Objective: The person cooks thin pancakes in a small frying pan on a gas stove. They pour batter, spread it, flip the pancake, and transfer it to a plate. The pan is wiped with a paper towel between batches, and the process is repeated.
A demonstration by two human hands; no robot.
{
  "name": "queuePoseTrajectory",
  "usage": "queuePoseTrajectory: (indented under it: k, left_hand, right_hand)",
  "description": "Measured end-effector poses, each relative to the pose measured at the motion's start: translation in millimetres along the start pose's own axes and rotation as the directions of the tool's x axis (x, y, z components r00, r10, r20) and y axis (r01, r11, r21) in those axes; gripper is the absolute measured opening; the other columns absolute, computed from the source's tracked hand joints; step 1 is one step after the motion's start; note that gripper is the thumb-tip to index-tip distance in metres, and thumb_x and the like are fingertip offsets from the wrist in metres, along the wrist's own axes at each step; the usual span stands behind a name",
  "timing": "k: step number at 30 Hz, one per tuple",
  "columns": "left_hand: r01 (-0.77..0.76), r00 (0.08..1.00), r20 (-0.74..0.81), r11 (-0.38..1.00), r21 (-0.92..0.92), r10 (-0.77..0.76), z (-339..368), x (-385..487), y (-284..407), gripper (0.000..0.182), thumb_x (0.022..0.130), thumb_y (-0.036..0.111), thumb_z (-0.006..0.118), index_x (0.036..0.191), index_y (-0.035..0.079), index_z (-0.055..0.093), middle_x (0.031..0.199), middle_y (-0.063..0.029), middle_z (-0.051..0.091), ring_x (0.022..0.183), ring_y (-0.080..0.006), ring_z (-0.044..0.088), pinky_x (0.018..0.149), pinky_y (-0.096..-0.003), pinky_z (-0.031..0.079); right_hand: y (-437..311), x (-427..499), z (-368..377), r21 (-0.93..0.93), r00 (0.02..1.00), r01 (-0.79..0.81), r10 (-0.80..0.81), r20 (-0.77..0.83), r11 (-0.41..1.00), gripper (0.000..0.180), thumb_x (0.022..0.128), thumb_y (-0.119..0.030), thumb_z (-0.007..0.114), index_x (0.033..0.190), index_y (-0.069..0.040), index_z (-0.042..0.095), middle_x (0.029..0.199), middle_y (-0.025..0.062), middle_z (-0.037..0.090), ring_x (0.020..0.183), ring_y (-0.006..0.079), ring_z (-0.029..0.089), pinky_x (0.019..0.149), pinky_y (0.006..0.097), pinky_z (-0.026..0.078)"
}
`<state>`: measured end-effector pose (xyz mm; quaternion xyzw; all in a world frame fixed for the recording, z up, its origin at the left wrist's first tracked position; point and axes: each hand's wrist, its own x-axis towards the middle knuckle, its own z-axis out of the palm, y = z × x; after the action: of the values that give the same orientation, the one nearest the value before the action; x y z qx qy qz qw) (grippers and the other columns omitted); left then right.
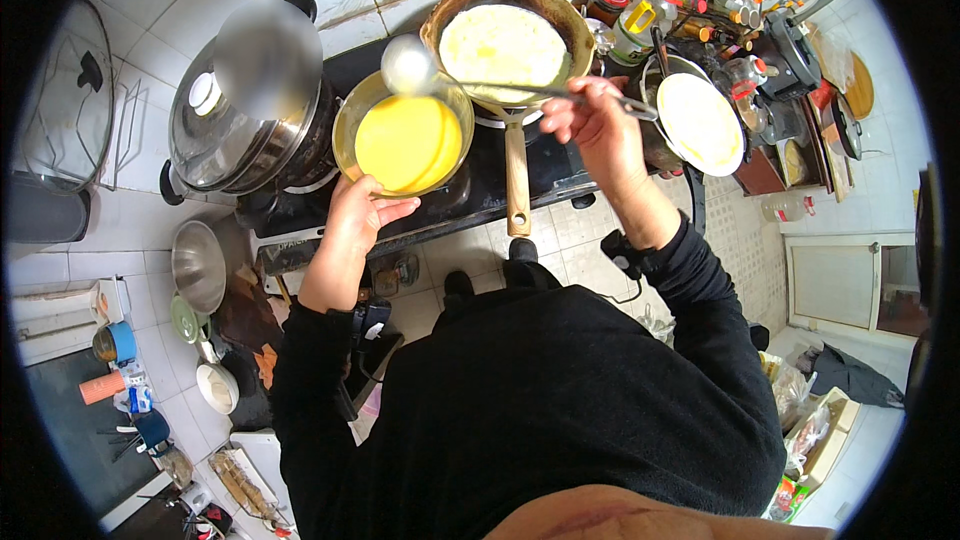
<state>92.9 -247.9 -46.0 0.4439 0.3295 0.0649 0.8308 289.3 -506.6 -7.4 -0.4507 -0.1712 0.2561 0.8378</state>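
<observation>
My left hand (361, 214) grips the near rim of a bowl (341, 124) of yellow liquid (405, 141), which looks like beaten egg. The handle of a metal ladle (409, 66) is in my right hand (596, 124); its round head hangs over the bowl's far rim. Between the two hands a frying pan (431, 34) sits on the black gas stove (480, 172), its wooden handle (517, 180) pointing towards me. A thin, pale yellow pancake (502, 45) covers most of the pan's bottom. Right of my right hand, a white plate (720, 169) carries similar flat pancakes (697, 120).
A lidded steel pot (247, 150) stands on the left of the stove. The plate rests on a dark pot (660, 142) at the right. Oil bottles (641, 26) and a red-lidded jar (607, 0) crowd the back right. A steel basin (199, 266) stands at the left.
</observation>
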Motion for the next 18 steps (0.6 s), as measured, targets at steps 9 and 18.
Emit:
queuePoseTrajectory:
  k: [9,18]
  left_hand:
    - [0.004,0.999,0.041,1.000,-0.004,-0.004,-2.2,-8.0,-14.5,0.040,0.083,0.004,0.049,0.122,-0.004,0.046,0.105,-0.0255,0.064,0.086,-0.0418,0.067,0.072,-0.0466,0.060]
    - [0.030,0.995,0.090,0.999,0.044,-0.034,-7.1,-17.8,-10.0,0.046,0.081,0.004,0.046,0.127,-0.003,0.042,0.112,-0.0245,0.061,0.091,-0.0437,0.065,0.076,-0.0497,0.059]
  right_hand:
    - [20.1,-48.6,27.9,-0.249,0.995,-0.067,0.085,0.060,0.966,0.023,0.100,-0.024,0.043,0.106,-0.003,0.051,0.088,0.0157,0.068,0.074,0.0215,0.069,0.061,0.0238,0.047]
    - [12.0,-42.2,22.6,-0.150,0.999,-0.020,0.025,0.033,0.989,0.030,0.098,-0.032,0.044,0.107,-0.004,0.053,0.089,0.0194,0.068,0.073,0.0254,0.069,0.060,0.0291,0.048]
